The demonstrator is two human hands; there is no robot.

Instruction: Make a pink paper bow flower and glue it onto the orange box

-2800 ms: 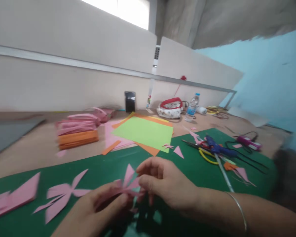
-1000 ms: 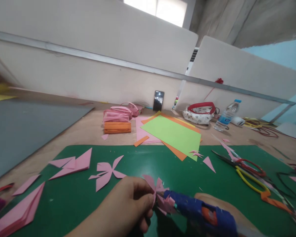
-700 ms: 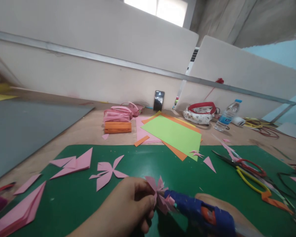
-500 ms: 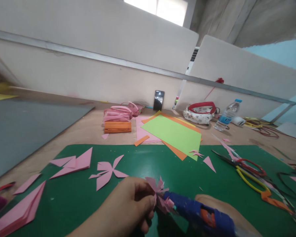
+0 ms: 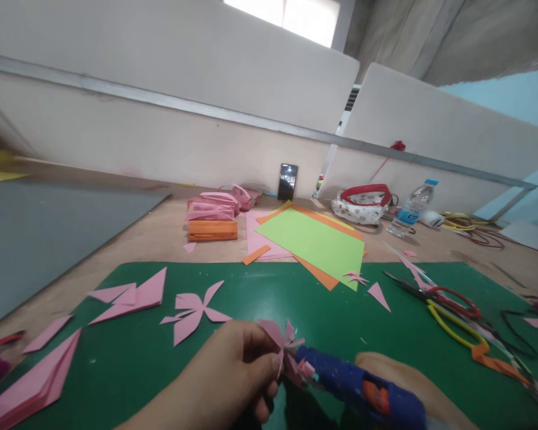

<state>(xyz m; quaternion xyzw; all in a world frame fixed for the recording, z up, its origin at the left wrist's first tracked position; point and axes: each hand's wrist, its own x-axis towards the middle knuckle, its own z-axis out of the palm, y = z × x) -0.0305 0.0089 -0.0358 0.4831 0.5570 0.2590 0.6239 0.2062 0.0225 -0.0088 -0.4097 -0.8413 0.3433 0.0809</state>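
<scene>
My left hand (image 5: 240, 367) pinches a pink paper flower (image 5: 281, 345) between thumb and fingers, just above the green mat (image 5: 138, 370). A blue hot glue gun (image 5: 347, 376) with an orange trigger points at the flower from the right, its nozzle against or very near the petals. Behind the gun shows part of my right hand (image 5: 397, 373), closed around its grip; most of those fingers are hidden. To the left of the flower, a flat pink paper petal cutout (image 5: 198, 310) lies on the mat. Folded pink paper pieces (image 5: 138, 298) rest further left.
Scissors (image 5: 448, 316) with red and yellow handles lie at right. Green paper sheets (image 5: 314, 239) overlap orange and pink ones at the back. Beyond stand a phone (image 5: 287, 182), a white pouch (image 5: 363, 206) and a water bottle (image 5: 412, 209). Pink and orange bundles (image 5: 213, 230) sit behind the mat.
The flower has turned slightly in my left hand, its upper left petal shifting left. The glue gun stays at it, and the whole view has drifted very slightly.
</scene>
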